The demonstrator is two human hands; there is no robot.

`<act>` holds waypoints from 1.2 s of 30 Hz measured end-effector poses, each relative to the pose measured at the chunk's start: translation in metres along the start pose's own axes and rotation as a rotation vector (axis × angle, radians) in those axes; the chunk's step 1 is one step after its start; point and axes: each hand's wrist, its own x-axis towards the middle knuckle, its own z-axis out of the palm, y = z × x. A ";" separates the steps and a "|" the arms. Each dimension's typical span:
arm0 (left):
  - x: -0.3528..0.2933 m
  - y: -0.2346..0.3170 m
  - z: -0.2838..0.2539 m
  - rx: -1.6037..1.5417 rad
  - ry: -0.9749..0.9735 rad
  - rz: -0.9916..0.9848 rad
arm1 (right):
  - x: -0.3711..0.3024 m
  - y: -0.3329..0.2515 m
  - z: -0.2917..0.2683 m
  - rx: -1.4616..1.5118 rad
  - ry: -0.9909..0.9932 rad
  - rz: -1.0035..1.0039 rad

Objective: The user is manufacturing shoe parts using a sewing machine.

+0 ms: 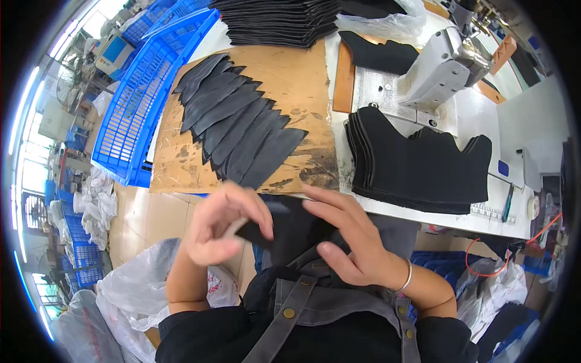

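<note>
A dark flat piece of material (290,221) lies at the table's front edge, over my lap and between my hands. My left hand (224,221) is at its left corner, fingers curved and thumb apart, with no firm grip showing. My right hand (348,233) reaches over its right side, fingers stretched and spread. Part of the piece is hidden by the hands. Just beyond, a fanned row of black leaf-shaped pieces (236,121) overlaps on a stained brown board (302,78).
A stack of black cut pieces (423,160) lies right, before a white sewing machine (442,66). Another black piece (378,53) sits behind it. A tall black stack (278,21) stands at the back, a blue basket (142,91) left, plastic bags (139,281) lower left.
</note>
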 end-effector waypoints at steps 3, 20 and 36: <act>0.008 -0.008 0.022 -0.071 -0.177 0.114 | 0.006 0.003 0.006 0.432 -0.104 0.054; 0.186 -0.050 0.109 0.790 -0.417 -0.101 | -0.021 -0.022 -0.182 -0.161 0.070 0.858; 0.180 -0.053 0.116 0.918 -0.343 -0.151 | -0.024 -0.016 -0.174 -0.415 0.018 0.740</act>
